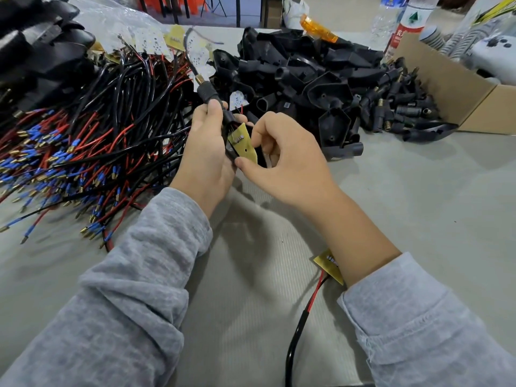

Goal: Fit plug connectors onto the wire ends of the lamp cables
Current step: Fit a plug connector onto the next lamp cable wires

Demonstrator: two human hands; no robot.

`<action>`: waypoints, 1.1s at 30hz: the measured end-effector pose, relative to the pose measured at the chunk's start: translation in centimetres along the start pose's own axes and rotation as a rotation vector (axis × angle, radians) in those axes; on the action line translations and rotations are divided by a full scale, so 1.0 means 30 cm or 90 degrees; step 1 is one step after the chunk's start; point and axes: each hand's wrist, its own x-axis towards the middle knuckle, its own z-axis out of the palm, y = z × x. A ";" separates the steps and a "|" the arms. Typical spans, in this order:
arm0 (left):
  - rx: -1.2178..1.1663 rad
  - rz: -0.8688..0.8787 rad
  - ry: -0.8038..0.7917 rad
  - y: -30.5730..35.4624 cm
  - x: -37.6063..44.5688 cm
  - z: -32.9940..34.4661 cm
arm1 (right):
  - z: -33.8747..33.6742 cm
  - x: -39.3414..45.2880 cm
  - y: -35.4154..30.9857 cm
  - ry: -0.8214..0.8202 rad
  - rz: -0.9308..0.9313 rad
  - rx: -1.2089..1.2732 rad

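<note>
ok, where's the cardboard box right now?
In the head view the cardboard box sits at the far right of the table, open, just right of the pile of black plug connectors.

Assembly workshop: bench heaped with cut cables (83,141), black housings (301,76), parts carton (474,107).

Red and black wires (83,129) carry blue sleeves with brass tips. Black plastic housings (301,74) heap far right. The small board (241,141) is yellow, sleeves (134,275) grey.

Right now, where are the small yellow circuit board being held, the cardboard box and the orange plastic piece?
small yellow circuit board (242,143): head view, its flat face.
cardboard box (444,79): head view, near wall.
orange plastic piece (318,28): head view, its middle.
</note>
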 end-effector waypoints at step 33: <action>-0.033 -0.123 -0.041 0.009 -0.028 0.009 | -0.023 0.011 0.008 0.113 -0.049 -0.161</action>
